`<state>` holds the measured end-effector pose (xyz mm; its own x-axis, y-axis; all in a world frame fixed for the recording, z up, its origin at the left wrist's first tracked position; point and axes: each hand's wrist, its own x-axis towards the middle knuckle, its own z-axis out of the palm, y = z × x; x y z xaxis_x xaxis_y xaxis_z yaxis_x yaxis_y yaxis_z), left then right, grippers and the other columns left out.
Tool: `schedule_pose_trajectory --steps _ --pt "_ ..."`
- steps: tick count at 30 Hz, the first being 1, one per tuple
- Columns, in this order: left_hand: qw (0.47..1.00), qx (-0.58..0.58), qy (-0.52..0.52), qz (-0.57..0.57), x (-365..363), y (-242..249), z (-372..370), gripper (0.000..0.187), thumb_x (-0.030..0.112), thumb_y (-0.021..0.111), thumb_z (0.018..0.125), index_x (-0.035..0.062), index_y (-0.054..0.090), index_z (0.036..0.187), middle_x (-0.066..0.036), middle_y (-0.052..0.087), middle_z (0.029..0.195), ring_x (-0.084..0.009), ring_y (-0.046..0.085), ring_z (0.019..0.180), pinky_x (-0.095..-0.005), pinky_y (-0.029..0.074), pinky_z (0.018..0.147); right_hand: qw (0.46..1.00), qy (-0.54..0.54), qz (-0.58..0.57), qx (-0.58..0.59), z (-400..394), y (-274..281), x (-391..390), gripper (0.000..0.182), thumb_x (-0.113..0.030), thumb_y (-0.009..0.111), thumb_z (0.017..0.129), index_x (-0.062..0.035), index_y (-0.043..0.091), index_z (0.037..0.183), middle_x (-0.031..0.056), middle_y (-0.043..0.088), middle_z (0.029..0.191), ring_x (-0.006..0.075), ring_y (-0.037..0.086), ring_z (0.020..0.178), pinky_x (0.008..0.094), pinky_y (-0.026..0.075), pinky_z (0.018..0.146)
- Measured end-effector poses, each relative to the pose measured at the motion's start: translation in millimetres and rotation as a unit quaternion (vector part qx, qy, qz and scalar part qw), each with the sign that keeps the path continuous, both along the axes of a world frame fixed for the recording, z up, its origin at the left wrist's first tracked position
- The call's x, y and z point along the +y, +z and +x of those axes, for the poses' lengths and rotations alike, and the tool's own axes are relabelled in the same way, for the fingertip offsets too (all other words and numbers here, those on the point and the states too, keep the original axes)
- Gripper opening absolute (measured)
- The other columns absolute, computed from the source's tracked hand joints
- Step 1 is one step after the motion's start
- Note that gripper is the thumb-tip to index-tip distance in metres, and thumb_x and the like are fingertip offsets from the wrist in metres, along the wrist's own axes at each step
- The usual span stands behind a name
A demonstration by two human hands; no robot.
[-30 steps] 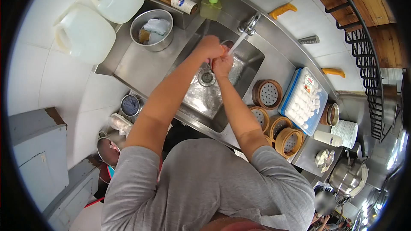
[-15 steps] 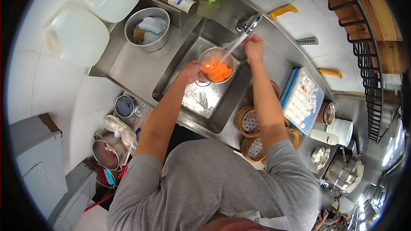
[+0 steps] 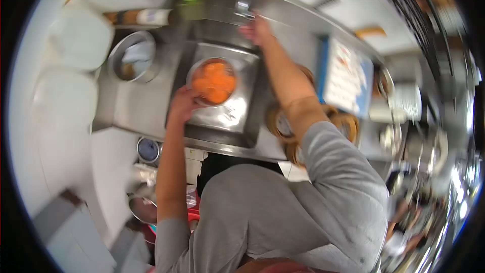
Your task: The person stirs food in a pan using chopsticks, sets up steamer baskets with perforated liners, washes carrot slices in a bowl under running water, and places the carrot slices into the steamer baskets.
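Note:
My left hand [image 3: 184, 103] grips the rim of a round metal bowl [image 3: 194, 67] over the sink [image 3: 237, 134]. Inside the bowl lie bright orange slices [image 3: 216, 82] that look like carrot. My right hand [image 3: 257, 31] is up by the faucet [image 3: 244, 4] at the back of the sink; blur hides whether its fingers touch the metal. No water stream shows clearly.
Left of the sink stands a metal pot [image 3: 117, 55] with cloths in it. A green-topped soap bottle [image 3: 190, 7] is at the back. Bamboo steamers [image 3: 347, 124] and a blue-edged tray of white pieces [image 3: 346, 78] sit to the right.
The view has shifted and blurred. The bowl has moved away from the faucet, toward the front of the sink. My right hand has gone up to the faucet, and the earlier water stream no longer shows.

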<state>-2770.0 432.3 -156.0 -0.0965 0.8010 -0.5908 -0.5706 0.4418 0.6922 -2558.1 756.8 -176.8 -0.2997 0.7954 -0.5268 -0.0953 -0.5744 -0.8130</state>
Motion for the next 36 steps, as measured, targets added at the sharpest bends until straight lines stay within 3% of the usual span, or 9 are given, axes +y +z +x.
schedule_pose_trajectory --steps 1,3,5,10,13,17,23,27,36 --pt "1.0 -0.007 -0.008 -0.002 -7.1 3.2 0.9 0.039 0.009 0.065 0.09 -0.0074 0.054 0.124 -0.02 0.069 0.109 -0.0304 0.073 0.093 -0.0451 0.066 0.076 0.999 0.029 0.016 0.016 6.7 2.5 -31.8 0.07 -0.065 0.044 0.101 -0.0113 0.049 0.145 0.0166 0.073 0.088 0.0248 0.071 0.069 0.0394 0.057 0.059" --pt "0.997 0.011 -0.077 0.027 -13.9 35.7 9.5 0.041 0.009 0.062 0.092 -0.0094 0.052 0.126 -0.02 0.068 0.111 -0.0306 0.073 0.095 -0.0449 0.066 0.079 0.987 0.082 0.096 -0.1 26.4 65.7 -123.4 0.064 -0.061 0.068 0.091 -0.0004 0.066 0.112 0.0123 0.07 0.082 0.0202 0.069 0.065 0.0346 0.055 0.054" --pt "0.99 0.024 -0.131 0.036 -16.2 40.3 12.2 0.039 0.009 0.06 0.093 -0.0091 0.052 0.126 -0.021 0.068 0.113 -0.0309 0.073 0.095 -0.0444 0.066 0.079 0.976 0.131 0.107 -0.137 53.8 83.1 -193.9 0.051 -0.05 0.077 0.088 -0.0002 0.067 0.095 0.0084 0.067 0.073 0.0167 0.065 0.059 0.0318 0.052 0.048" --pt "0.968 0.034 -0.242 0.061 -21.1 75.6 75.2 0.039 0.012 0.061 0.094 -0.0064 0.053 0.127 -0.019 0.069 0.115 -0.028 0.074 0.095 -0.0413 0.067 0.073 0.956 0.081 0.175 -0.223 146.7 141.5 -322.4 0.034 -0.015 0.078 0.085 -0.0062 0.048 0.072 0.0041 0.058 0.064 0.0125 0.058 0.049 0.0283 0.048 0.045" --pt "0.934 0.012 -0.346 0.089 -23.6 85.6 135.5 0.041 0.015 0.063 0.095 -0.0058 0.052 0.128 -0.018 0.068 0.119 -0.027 0.073 0.098 -0.0405 0.067 0.071 0.971 -0.022 0.115 -0.209 211.2 162.7 -363.3 0.031 -0.011 0.077 0.083 -0.0063 0.048 0.072 0.0043 0.057 0.062 0.0135 0.06 0.048 0.0292 0.048 0.045" --pt "0.89 -0.027 -0.436 0.13 -34.8 116.2 236.0 0.054 0.025 0.065 0.098 -0.005 0.047 0.139 -0.009 0.067 0.105 -0.017 0.069 0.082 -0.0335 0.064 0.066 0.959 -0.122 0.133 -0.218 308.2 182.5 -414.0 0.021 -0.008 0.073 0.081 -0.0038 0.053 0.075 0.0056 0.06 0.065 0.0155 0.062 0.049 0.0307 0.051 0.045" --pt "0.836 0.182 -0.449 0.258 -45.4 148.2 336.0 0.069 0.019 0.069 0.096 -0.0042 0.035 0.153 -0.004 0.064 0.09 -0.0099 0.063 0.075 -0.0234 0.051 0.059 0.923 -0.309 0.141 -0.181 470.0 168.0 -466.7 0.024 -0.004 0.072 0.08 -0.0073 0.05 0.071 0.0024 0.053 0.065 0.0154 0.058 0.049 0.0293 0.054 0.044" --pt "0.772 0.362 -0.379 0.36 -30.8 135.4 390.3 0.072 0.016 0.074 0.091 -0.0043 0.04 0.151 -0.002 0.064 0.083 -0.0083 0.061 0.073 -0.0258 0.052 0.069 0.896 -0.365 0.162 -0.194 572.9 137.9 -463.8 0.023 -0.001 0.07 0.08 -0.0053 0.049 0.071 0.0028 0.053 0.067 0.016 0.058 0.049 0.031 0.056 0.045" --pt "0.66 0.619 -0.357 0.232 9.1 102.6 479.0 0.075 0.043 0.073 0.089 -0.0063 0.051 0.142 -0.016 0.068 0.077 -0.0307 0.068 0.072 -0.0418 0.054 0.069 0.885 -0.401 0.118 -0.205 725.9 60.8 -406.6 0.02 -0.004 0.066 0.086 -0.0024 0.049 0.075 0.0085 0.061 0.072 0.0212 0.068 0.056 0.0326 0.059 0.05"
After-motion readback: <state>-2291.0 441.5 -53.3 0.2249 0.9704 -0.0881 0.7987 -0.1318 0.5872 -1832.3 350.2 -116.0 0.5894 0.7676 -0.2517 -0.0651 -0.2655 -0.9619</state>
